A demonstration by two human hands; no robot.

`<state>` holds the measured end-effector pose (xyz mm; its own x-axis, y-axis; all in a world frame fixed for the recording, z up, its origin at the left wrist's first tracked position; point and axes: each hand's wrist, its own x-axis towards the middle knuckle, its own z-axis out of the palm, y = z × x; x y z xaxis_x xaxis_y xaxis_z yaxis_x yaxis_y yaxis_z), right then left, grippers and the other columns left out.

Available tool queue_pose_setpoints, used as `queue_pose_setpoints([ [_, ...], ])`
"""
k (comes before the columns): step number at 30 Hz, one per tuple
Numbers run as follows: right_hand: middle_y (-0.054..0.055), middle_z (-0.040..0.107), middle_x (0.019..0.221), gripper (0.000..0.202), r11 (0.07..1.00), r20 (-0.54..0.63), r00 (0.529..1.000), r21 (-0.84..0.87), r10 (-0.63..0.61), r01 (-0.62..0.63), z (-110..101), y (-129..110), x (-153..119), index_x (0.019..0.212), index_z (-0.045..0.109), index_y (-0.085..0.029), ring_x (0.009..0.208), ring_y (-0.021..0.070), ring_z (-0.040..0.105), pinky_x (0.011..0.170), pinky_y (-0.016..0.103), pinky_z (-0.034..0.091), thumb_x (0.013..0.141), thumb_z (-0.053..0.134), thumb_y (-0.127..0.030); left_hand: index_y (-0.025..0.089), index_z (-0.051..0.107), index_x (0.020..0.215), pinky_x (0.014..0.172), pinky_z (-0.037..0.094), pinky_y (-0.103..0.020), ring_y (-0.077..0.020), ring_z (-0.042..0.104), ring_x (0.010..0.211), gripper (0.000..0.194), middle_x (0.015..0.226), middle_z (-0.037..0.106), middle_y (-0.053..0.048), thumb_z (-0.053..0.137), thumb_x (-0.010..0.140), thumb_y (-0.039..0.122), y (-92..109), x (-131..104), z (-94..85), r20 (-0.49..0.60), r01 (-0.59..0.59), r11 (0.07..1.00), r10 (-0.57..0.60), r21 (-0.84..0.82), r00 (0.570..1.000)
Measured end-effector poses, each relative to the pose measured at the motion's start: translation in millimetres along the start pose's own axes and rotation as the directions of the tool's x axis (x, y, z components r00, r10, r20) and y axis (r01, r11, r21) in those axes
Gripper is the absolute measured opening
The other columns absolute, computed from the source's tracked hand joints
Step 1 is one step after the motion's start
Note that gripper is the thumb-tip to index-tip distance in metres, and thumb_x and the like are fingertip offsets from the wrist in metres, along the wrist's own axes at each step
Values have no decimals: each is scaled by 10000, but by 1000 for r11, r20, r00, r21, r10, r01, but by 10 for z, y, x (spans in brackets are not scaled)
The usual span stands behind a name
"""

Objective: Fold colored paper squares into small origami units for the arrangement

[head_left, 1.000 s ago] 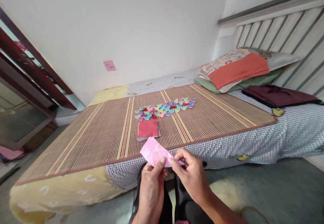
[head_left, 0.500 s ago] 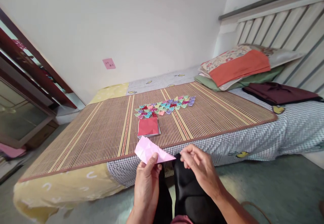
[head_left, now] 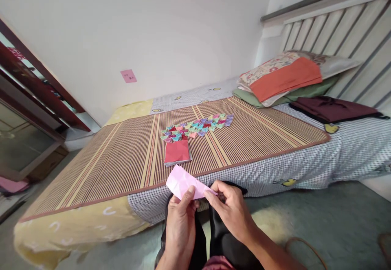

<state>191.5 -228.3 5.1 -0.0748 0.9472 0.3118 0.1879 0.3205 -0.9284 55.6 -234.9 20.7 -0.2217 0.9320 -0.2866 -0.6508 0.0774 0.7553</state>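
A folded sheet of pink paper is held up in front of the bed's near edge. My left hand pinches its lower middle, thumb on top and fingers beneath. My right hand grips the pointed right end between thumb and fingers. Just beyond the sheet, a stack of square paper with a red top sheet lies on the striped mat. Behind that stack, several small folded paper pieces in many colours are laid out in rows.
The striped mat covers much of the bed. Pillows and a dark maroon cloth item lie at the right by the headboard. A pink note is on the wall. A cord lies on the floor.
My right hand has moved left and taken hold of the pointed end of the pink paper. The paper has shifted slightly right, still in my left hand. The view has moved a little.
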Motion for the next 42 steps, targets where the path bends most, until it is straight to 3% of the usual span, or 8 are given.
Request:
queue_pose_setpoints([
  [5, -65, 376, 571, 455, 998, 45, 999, 55, 23, -26, -22, 6, -14, 658, 428, -226, 505, 106, 369, 488, 233, 309, 1038, 535, -453, 133, 723, 706, 576, 473, -218, -105, 520, 593, 350, 665, 649, 1, 1004, 608, 316, -13, -14, -7, 37, -114, 989, 111, 95, 993],
  [9, -33, 522, 594, 429, 986, 217, 973, 133, 73, -104, -45, 49, -35, 706, 535, -207, 517, 116, 469, 494, 223, 355, 1044, 541, -471, 152, 675, 627, 578, 461, -225, -115, 529, 585, 383, 607, 622, 7, 991, 630, 367, -19, -12, -24, 63, -178, 974, 170, 141, 983],
  [12, -23, 574, 618, 379, 968, 305, 947, 192, 100, -164, -35, 62, -49, 750, 578, -198, 525, 119, 504, 502, 216, 383, 1025, 594, -459, 153, 688, 651, 558, 457, -229, -114, 526, 559, 370, 594, 619, 12, 984, 645, 375, -17, -10, -33, 84, -183, 973, 172, 143, 981],
  [15, -22, 586, 626, 358, 954, 312, 943, 229, 116, -194, -8, 41, -55, 749, 567, -202, 528, 118, 514, 508, 215, 399, 1011, 622, -439, 149, 702, 673, 553, 468, -239, -117, 533, 547, 355, 603, 639, 6, 986, 644, 360, -17, -10, -46, 89, -161, 975, 149, 155, 985],
  [25, -8, 623, 644, 307, 984, 419, 903, 103, 92, -148, -144, -22, -61, 752, 621, -193, 582, 140, 569, 558, 232, 423, 1022, 556, -323, 146, 677, 605, 547, 421, -207, -93, 473, 546, 381, 565, 584, 28, 985, 644, 367, -19, -21, -109, 63, -195, 962, 186, 190, 981],
  [31, 19, 690, 812, 263, 957, 250, 963, 238, 102, -163, -193, -56, 77, 919, 714, -181, 756, 175, 628, 693, 260, 495, 957, 700, -441, 143, 786, 726, 633, 490, -231, -118, 549, 609, 280, 637, 674, 3, 971, 675, 347, -40, -70, -68, 147, -219, 949, 189, 227, 971],
  [38, 11, 636, 759, 295, 947, 129, 984, 279, 127, -158, -89, 33, 49, 817, 658, -183, 706, 173, 589, 663, 273, 484, 935, 729, -444, 146, 773, 711, 591, 447, -227, -115, 501, 580, 344, 623, 667, -6, 876, 801, 462, -63, -105, -112, 285, -270, 878, 162, 395, 945],
  [42, 5, 633, 750, 267, 971, 76, 994, 218, 81, -96, -178, 78, 50, 821, 655, -189, 701, 172, 582, 667, 273, 476, 951, 717, -414, 147, 748, 678, 607, 444, -201, -108, 531, 597, 365, 636, 695, -16, 886, 794, 465, 21, -27, -183, 258, -275, 868, 178, 413, 950],
])
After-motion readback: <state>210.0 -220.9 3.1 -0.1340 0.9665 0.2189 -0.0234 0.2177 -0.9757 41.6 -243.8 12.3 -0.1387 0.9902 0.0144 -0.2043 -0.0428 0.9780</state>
